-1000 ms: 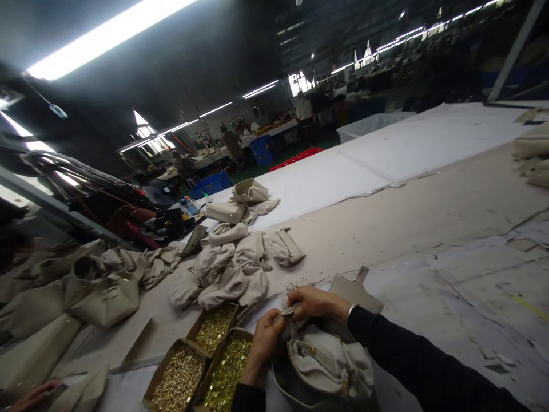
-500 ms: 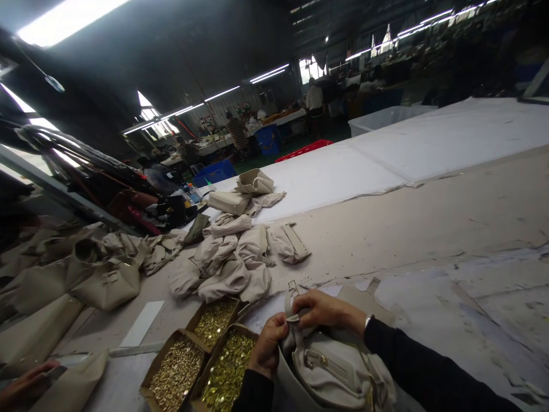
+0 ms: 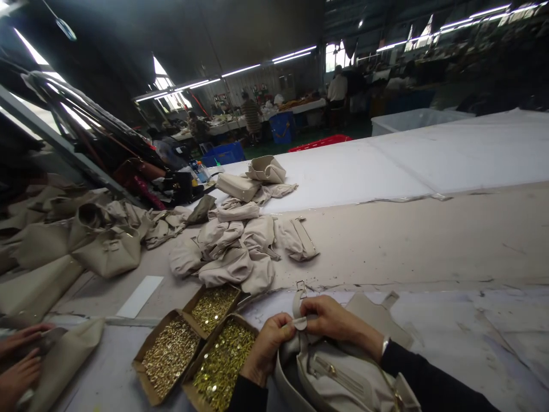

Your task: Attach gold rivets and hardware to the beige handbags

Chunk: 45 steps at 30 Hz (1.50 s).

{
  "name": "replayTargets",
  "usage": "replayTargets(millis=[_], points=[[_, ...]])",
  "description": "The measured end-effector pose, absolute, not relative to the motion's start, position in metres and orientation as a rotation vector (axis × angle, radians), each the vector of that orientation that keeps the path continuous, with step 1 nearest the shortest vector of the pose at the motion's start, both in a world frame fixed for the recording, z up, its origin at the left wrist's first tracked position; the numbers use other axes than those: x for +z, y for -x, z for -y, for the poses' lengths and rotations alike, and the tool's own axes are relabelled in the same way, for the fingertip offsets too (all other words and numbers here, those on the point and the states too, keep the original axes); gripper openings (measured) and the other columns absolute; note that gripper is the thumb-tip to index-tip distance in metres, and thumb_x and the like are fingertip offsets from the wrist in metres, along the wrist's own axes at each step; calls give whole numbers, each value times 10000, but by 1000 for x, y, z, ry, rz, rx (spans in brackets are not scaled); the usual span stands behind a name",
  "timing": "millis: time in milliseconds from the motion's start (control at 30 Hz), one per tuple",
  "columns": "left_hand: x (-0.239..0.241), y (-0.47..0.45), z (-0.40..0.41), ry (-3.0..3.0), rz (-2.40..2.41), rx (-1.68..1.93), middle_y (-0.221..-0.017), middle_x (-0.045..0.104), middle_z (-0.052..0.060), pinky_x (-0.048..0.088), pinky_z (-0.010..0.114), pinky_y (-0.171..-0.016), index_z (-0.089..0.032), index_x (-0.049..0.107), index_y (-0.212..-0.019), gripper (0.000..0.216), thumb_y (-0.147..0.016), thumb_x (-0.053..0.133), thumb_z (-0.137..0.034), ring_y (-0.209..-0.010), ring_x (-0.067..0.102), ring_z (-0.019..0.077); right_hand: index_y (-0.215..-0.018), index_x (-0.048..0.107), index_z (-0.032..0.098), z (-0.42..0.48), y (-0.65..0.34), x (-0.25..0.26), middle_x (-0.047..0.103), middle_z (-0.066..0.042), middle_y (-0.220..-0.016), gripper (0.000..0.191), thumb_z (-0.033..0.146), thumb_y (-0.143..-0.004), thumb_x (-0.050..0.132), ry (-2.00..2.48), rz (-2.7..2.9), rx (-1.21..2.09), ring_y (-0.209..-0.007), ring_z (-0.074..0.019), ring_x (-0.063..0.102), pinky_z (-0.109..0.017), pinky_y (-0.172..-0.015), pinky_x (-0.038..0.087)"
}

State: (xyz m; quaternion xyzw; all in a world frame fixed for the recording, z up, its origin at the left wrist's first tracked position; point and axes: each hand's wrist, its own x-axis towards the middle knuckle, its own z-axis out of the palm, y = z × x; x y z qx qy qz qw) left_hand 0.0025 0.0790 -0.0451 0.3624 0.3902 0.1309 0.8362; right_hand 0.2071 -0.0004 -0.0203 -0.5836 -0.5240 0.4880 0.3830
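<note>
A beige bag [image 3: 338,372] with a zipped pocket lies at the front of the table, below my hands. Its strap [image 3: 299,303] rises between them and ends in a metal buckle [image 3: 301,286]. My left hand [image 3: 274,339] pinches the rounded strap end from the left. From the right, my right hand [image 3: 328,316] grips the same strap, fingers closed round it. Whether a small metal piece sits between the fingertips is hidden. Left of my hands stand cardboard boxes of gold-coloured hardware, the nearest box [image 3: 187,384] close to my left wrist.
Soft beige pouches [image 3: 231,252] are piled beyond the boxes. More beige bags [image 3: 109,252] lie to the left, near a white card [image 3: 140,296]. A co-worker's hands [image 3: 23,360] hold a beige piece at the far left. A flat beige panel [image 3: 377,315] lies behind my right wrist.
The view has shifted, so the background sits further right. Both my hands stay closed on the strap, slightly turned. At the left, more of the co-worker's hands has come into view.
</note>
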Motion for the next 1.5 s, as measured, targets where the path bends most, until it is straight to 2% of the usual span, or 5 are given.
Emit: replayTargets(millis=[300, 500, 667, 867, 1500], points=[[12, -7, -64, -1566, -1069, 417, -767, 723, 22, 396, 264, -656, -196, 760, -846, 200, -646, 747, -194, -752, 612, 227, -902, 719, 222, 2, -189, 8, 697, 3, -851, 148, 201, -771, 653, 1579, 1445, 982, -824, -193, 588, -281, -744, 390], [11, -18, -34, -1865, -1147, 691, -774, 692, 8, 368, 279, -699, -236, 691, -844, 176, -766, 596, -109, -747, 614, 213, -1356, 659, 257, 11, -190, -1, 620, 9, -858, 611, 276, -748, 717, 1294, 1119, 1191, -817, -201, 571, -327, -800, 475], [-5, -11, -22, -2041, -1036, 846, -857, 702, 56, 395, 288, -724, -229, 683, -927, 146, -890, 560, -159, -819, 651, 228, -813, 838, 224, 21, -189, -1, 584, -35, -871, 168, 359, -745, 763, 1090, 1090, 1257, -882, -213, 546, -338, -826, 465], [-17, -7, -15, -2263, -887, 949, -898, 718, 91, 433, 318, -776, -226, 672, -1000, 183, -986, 492, -195, -869, 675, 245, -624, 791, 220, 32, -193, -6, 632, -70, -979, 161, 373, -639, 839, 1094, 989, 1287, -962, -255, 596, -367, -856, 493], [-55, -47, 0, -2620, -862, 1157, -760, 667, 92, 323, 373, -564, -229, 562, -831, 196, -726, 726, -203, -679, 617, 231, -915, 781, 253, 21, -271, -51, 789, -130, -1072, 534, 578, -504, 881, 1673, 506, 1176, -918, -301, 747, -360, -720, 634]])
